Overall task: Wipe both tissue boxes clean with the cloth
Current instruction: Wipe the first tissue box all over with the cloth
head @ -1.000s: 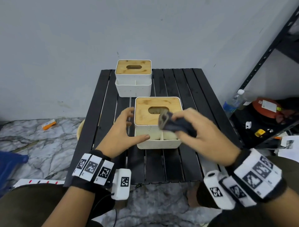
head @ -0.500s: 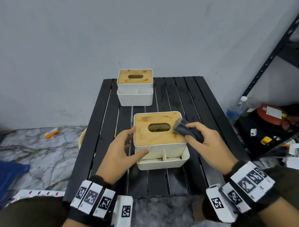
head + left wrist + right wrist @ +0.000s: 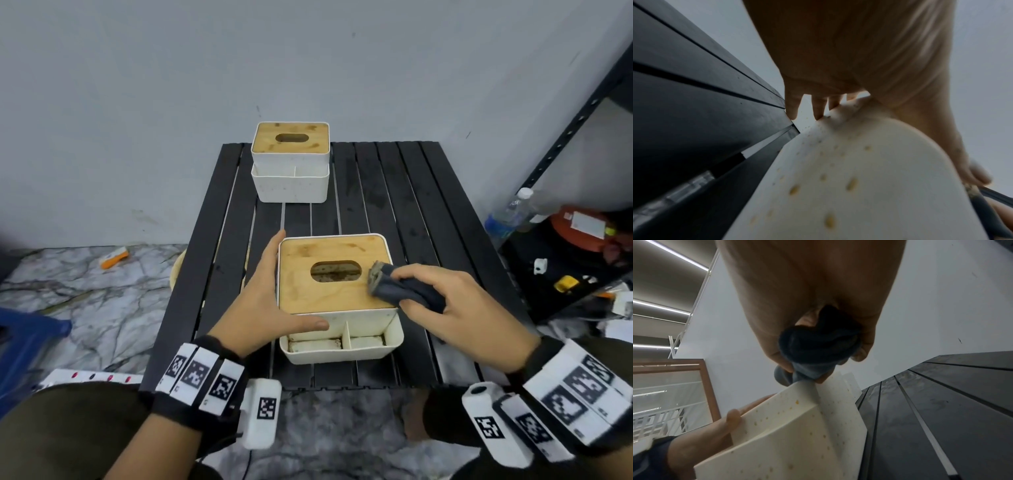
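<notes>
Clutter is sitting well off to the outside of my right hand (image 3: 455,308): a water bottle (image 3: 507,216), an orange-lidded container (image 3: 582,224) and small bits on a dark shelf (image 3: 555,274). Beyond both hands, the far tissue box (image 3: 290,164) is standing at the back of the black slatted counter (image 3: 394,192), nothing lying between it and the near tissue box (image 3: 337,298).

I am bracing the near box with my left hand (image 3: 263,308): fingers are lying straight along its left wall, thumb pressing flat across the front wall, nothing gripped. My right hand is curling round the bunched dark cloth (image 3: 400,287), thumb and fingers pinching it, and its grey end is touching the wooden lid just right of the oval slot.

Wrist views are showing the box's speckled white wall close up and blurred. From the head view, I cannot tell what is lying in the front compartments. An orange item (image 3: 114,257) on the marble floor, out past my left hand, is too small to identify.
</notes>
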